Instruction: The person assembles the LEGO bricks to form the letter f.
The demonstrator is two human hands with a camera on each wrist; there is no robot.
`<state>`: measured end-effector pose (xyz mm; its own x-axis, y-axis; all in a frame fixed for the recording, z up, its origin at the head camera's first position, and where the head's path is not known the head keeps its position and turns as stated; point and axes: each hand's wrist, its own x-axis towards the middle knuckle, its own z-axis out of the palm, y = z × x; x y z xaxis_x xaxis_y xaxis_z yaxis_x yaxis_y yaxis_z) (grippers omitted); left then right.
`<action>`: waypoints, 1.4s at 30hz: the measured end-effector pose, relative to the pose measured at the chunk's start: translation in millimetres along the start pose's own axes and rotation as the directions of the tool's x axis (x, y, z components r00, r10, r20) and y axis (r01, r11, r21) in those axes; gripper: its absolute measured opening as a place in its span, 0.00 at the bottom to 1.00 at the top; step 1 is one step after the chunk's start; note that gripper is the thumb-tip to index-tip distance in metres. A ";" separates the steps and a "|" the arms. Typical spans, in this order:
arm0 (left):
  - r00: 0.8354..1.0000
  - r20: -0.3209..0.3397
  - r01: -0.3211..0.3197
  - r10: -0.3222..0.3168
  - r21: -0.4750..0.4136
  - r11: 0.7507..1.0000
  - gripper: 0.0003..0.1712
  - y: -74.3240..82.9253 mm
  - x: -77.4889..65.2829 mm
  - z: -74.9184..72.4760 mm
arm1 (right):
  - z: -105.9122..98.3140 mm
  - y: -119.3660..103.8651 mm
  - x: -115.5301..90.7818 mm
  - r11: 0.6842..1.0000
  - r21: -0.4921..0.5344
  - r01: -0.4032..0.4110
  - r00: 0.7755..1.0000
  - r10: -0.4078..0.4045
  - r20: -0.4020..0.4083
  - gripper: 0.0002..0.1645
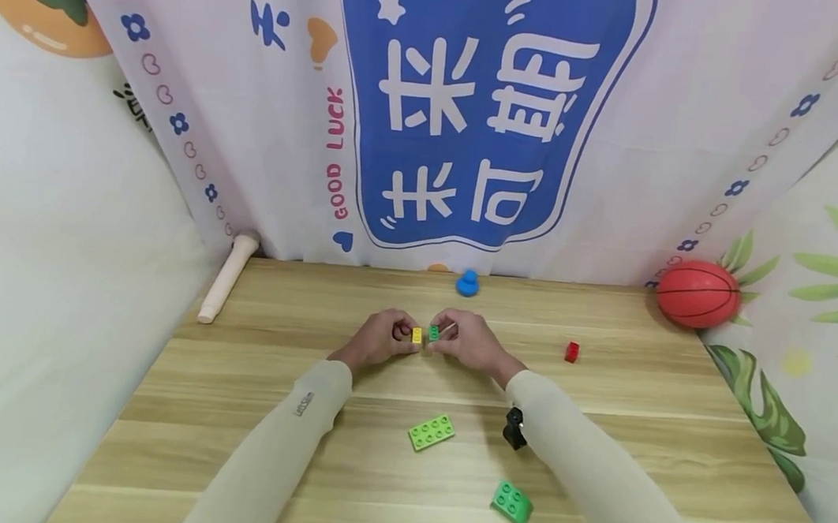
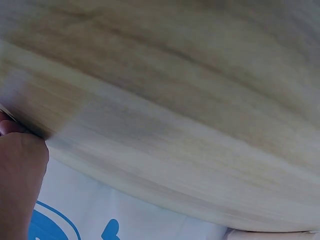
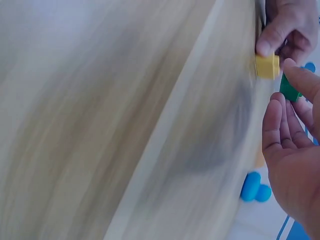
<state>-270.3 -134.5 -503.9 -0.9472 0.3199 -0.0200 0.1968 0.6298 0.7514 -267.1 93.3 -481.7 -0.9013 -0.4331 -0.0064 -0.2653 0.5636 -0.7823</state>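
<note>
Near the middle of the table, my left hand (image 1: 384,336) pinches a small yellow toy brick (image 1: 417,336) between thumb and fingers. Just to its right, my right hand (image 1: 466,337) pinches a small green brick (image 1: 433,333), studs up. A narrow gap separates the two bricks. In the right wrist view the yellow brick (image 3: 267,66) rests by the tabletop, and the green brick (image 3: 289,89) sits between right thumb and fingertips. Only part of the left hand (image 2: 22,175) shows in its own wrist view, where its brick is hidden.
Nearer me lie a light green plate brick (image 1: 432,433), a green sloped brick (image 1: 512,503) and a black piece (image 1: 514,429) beside the right sleeve. A red brick (image 1: 572,352) and red ball (image 1: 698,293) are right; a blue knob-shaped piece (image 1: 468,284) and pale tube (image 1: 228,278) stand farther back.
</note>
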 end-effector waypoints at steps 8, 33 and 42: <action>1.000 -0.008 -0.006 0.006 -0.023 1.000 0.16 3.9 -1.5 -1.2 | 12.8 -13.8 6.7 0.999 0.012 0.032 0.999 -0.032 0.001 0.16; 1.000 -0.012 -0.027 0.027 -0.039 0.999 0.11 -0.3 -5.3 2.3 | 22.3 -16.2 17.6 0.996 -0.051 0.070 0.997 -0.071 -0.013 0.15; 0.999 -0.029 -0.032 0.031 -0.038 0.999 0.12 0.2 -6.3 2.1 | 21.2 -19.6 17.5 0.996 -0.061 0.071 0.997 -0.072 -0.015 0.16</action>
<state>-263.7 -134.9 -505.0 -0.9476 0.3186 0.0222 0.2171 0.5917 0.7764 -270.4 59.7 -479.6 -0.8851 -0.4616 0.0592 -0.3487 0.5736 -0.7412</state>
